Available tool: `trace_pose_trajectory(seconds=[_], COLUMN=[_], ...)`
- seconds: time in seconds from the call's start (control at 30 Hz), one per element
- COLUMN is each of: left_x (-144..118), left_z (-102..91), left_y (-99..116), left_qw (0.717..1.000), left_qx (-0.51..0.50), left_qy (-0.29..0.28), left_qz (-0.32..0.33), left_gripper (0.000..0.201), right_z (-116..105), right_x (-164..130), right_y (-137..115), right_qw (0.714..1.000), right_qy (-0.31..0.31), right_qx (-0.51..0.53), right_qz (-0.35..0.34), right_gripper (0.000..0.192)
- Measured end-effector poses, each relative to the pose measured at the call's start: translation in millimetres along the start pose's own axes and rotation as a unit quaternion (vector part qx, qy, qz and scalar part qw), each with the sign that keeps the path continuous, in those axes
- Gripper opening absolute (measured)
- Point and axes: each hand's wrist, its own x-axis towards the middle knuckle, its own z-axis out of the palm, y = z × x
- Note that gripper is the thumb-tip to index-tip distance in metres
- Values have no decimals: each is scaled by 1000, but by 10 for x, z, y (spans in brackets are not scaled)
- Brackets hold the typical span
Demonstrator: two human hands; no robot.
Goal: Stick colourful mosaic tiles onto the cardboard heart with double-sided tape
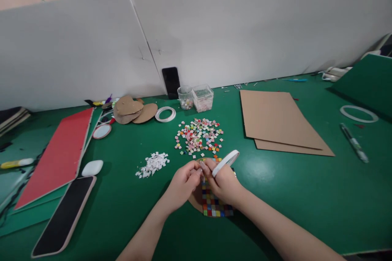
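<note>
My left hand is closed in a pinch, its fingertips meeting those of my right hand; whatever is between them is too small to make out. A narrow roll of white tape sits in my right hand, whose fingers are also bent together. Beneath both hands lies a round cardboard disc, partly covered with rows of small coloured mosaic tiles. My hands hide much of its upper part. Just beyond are scattered loose mosaic tiles. To the left lies a heap of small white paper bits.
Cardboard sheets and a marker lie right. At the back stand a clear plastic box, a clear cup and a dark phone. Cardboard discs, a red board and another phone are left.
</note>
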Motion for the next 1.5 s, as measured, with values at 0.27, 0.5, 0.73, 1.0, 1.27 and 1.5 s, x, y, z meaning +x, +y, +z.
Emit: trace_pose_trajectory(seconds=[0.27,0.5,0.73,1.0,1.27,1.5], left_x=[6,0,-3,-20,-17,0], left_z=[-6,-7,4,7,16,23], left_y=[-17,4,45,39,60,72], left_qw=[1000,1000,1000,999,987,987], left_qx=[13,-5,-19,-49,-160,-161], left_qy=[11,10,16,9,-7,-11], left_qz=[2,0,4,3,-10,-27], left_gripper=[21,19,22,28,32,26], right_z=[23,53,41,29,43,47], right_x=[1,28,32,8,20,26], right_y=[-24,-62,-87,-84,-113,-90], right_qw=[998,961,897,896,882,888], right_qy=[10,13,-18,-15,-16,-2], right_qx=[62,267,423,426,457,448], right_qz=[25,68,125,129,115,105], right_gripper=[27,30,33,32,34,34])
